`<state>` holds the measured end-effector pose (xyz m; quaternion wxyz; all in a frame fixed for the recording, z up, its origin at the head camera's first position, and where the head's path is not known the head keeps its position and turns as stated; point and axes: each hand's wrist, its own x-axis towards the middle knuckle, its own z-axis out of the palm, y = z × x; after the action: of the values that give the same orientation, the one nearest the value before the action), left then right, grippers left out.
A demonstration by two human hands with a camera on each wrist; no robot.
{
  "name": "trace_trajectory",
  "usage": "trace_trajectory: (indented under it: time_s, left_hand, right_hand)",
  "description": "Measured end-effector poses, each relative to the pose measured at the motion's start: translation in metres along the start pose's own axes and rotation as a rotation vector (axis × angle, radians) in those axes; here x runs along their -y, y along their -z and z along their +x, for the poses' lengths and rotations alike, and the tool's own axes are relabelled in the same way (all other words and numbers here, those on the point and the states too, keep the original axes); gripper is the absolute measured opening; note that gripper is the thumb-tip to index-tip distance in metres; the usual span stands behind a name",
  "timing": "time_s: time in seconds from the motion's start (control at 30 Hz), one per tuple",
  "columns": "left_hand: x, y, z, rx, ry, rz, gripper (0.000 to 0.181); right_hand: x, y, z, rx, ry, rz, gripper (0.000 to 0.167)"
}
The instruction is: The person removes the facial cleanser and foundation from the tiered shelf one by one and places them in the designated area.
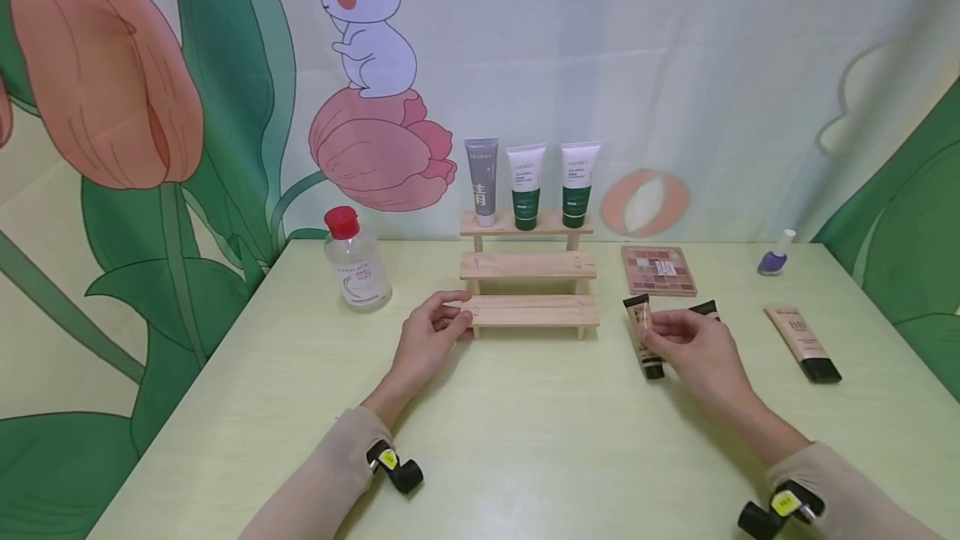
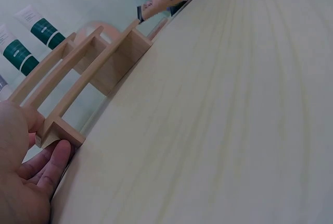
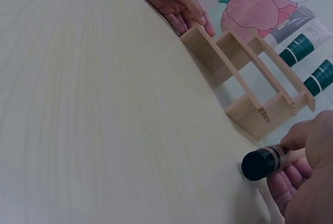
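- A slim beige tube with a black cap and a black flat end (image 1: 640, 327) was in the right hand (image 1: 701, 348), pinched between thumb and fingers, to the right of the stand and apart from it; whether it touched the table could not be told.
- It looked light and soft-walled, perhaps a little slippery, and unlikely to break; the middle of the body seemed a fair hold, though a hard squeeze might dent it, and the stiffer cap offered a firmer one.
- The left hand (image 1: 427, 332), well apart from the right, gripped the left end of the lowest tier on a three-tiered pale wooden stand (image 1: 536, 311), which looked stiff and fairly light.
- Three tubes stood on the top tier: one grey (image 1: 483, 182) and two white-and-green, a left one (image 1: 527, 190) and a right one (image 1: 577, 190).
- Behind the right hand showed one black-ended item (image 1: 707, 307), mostly hidden.
- Around these were one square makeup palette (image 1: 658, 271), one flat beige tube with a black cap (image 1: 802, 344), one small purple bottle with a white cap (image 1: 773, 257) and one clear bottle with a red cap (image 1: 358, 269).
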<state>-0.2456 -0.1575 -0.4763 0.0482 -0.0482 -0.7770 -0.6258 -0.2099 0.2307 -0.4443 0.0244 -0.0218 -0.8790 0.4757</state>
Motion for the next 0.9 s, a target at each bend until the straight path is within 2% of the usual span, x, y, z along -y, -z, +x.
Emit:
trace_trajectory:
  time_s: [0.13,0.37,0.53,0.73,0.9]
  left_hand:
    - [0.000,0.000,0.000,0.005,-0.001,-0.009,0.030]
    - [-0.001,-0.001,0.000,0.007,-0.002,-0.008,0.030]
    - [-0.001,0.000,0.000,0.004,0.004,0.000,0.029]
    - [0.000,0.000,0.001,0.009,0.006,0.011,0.029]
    - [0.000,0.000,0.000,0.008,0.010,0.010,0.028]
  right_hand:
    - [-0.002,-0.004,-0.002,-0.017,0.008,-0.063,0.042]
    - [-0.001,-0.005,-0.006,-0.081,0.080,-0.144,0.036]
    - [0.002,-0.005,-0.007,-0.088,0.058,-0.173,0.042]
    - [0.001,-0.001,-0.007,-0.105,-0.010,-0.148,0.052]
    - [0.005,0.006,0.004,-0.168,0.071,-0.056,0.052]
